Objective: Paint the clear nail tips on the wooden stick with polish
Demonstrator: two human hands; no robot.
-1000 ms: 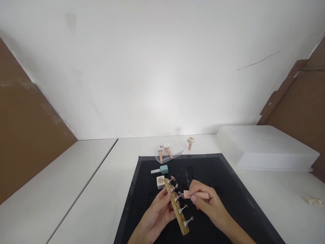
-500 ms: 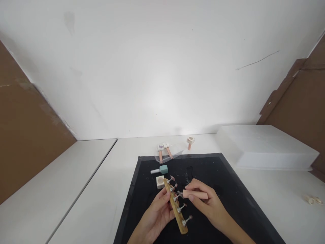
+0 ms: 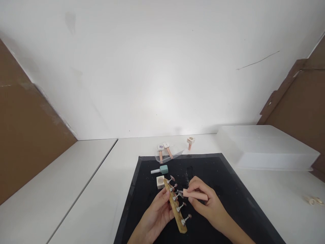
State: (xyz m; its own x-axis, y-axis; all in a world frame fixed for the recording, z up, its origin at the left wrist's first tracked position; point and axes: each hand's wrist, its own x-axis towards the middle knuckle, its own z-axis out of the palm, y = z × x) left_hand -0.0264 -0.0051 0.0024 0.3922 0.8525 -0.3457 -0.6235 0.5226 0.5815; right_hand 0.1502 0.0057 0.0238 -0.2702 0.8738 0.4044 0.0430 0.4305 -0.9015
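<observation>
My left hand (image 3: 159, 211) grips a narrow wooden strip (image 3: 175, 206), held tilted. Several small metal stands rise from it, with dark pinkish nail tips (image 3: 190, 216) on their ends. My right hand (image 3: 207, 201) pinches a pale pink nail polish cap (image 3: 195, 194), its brush end pointing left at a nail tip near the strip's middle. Whether the bristles touch that tip I cannot tell. Just beyond the strip's far end stands a square cream nail polish bottle (image 3: 160, 182) without a cap. A green bottle with a white cap (image 3: 164, 169) lies behind it.
Under the hands is a black mat (image 3: 203, 166) on a white table. Two pink-capped bottles (image 3: 160, 148) lie in a clear tray (image 3: 177, 155) behind it; another pink-capped bottle (image 3: 191, 140) is to their right. A white box (image 3: 266, 145) and small cream rings (image 3: 313, 200) are at right.
The pink cap has tilted slightly in my right hand, and the fingers have shifted a little. The near end of the wooden strip has moved slightly left. Everything else stays put.
</observation>
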